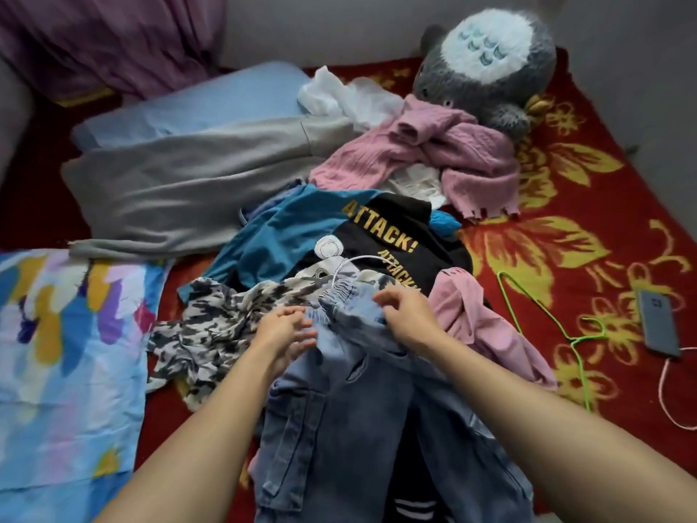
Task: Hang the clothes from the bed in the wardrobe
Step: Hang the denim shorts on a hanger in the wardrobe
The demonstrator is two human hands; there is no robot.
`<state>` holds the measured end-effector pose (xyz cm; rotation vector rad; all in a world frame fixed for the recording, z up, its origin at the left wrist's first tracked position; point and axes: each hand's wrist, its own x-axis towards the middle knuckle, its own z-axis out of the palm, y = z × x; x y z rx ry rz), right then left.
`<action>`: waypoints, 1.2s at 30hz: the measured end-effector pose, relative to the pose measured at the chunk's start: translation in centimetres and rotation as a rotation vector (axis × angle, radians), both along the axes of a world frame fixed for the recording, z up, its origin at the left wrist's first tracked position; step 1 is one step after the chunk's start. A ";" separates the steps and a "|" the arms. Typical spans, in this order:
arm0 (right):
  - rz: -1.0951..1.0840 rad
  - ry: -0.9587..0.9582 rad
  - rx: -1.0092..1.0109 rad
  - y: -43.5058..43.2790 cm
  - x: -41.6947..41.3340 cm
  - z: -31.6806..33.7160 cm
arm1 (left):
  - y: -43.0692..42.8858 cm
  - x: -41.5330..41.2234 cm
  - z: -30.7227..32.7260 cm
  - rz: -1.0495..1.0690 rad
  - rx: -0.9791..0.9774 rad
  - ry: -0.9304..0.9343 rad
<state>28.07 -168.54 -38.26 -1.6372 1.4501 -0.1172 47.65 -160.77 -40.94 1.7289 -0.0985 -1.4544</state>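
Blue jeans point(339, 409) lie lengthwise on the bed in front of me, waistband away from me. A white hanger's hook point(354, 263) sticks out above the waistband. My left hand point(284, 332) pinches the left side of the waistband, and my right hand point(405, 311) grips its right side. Around them lie a camouflage garment point(211, 326), a black-and-blue "ATTACK!" shirt point(377, 228), a pink shirt point(482, 326), a pink knit sweater point(445, 152) and grey trousers point(188, 183).
A green wire hanger point(528, 318) lies on the red flowered bedspread point(603, 228) at the right, near a phone point(658, 320) with a pink cable. A grey plush toy point(490, 69) sits at the back. A blue pillow point(211, 100) and colourful sheet point(68, 352) are left.
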 end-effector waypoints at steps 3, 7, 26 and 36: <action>-0.081 0.200 -0.131 0.1 -5.0 -1.6 | 0.0 -0.8 -3.1 -0.023 0.088 -0.109; 0.010 0.335 -0.070 2.4 -8.4 -4.2 | -0.6 -1.1 -7.6 -0.068 0.201 -0.311; 0.190 -0.413 0.316 -4.7 -9.3 8.6 | 4.6 -7.5 15.4 -0.435 -0.486 -0.237; 0.404 -0.620 0.162 8.2 -10.2 22.1 | 15.7 -8.6 26.5 -0.248 -0.636 -0.573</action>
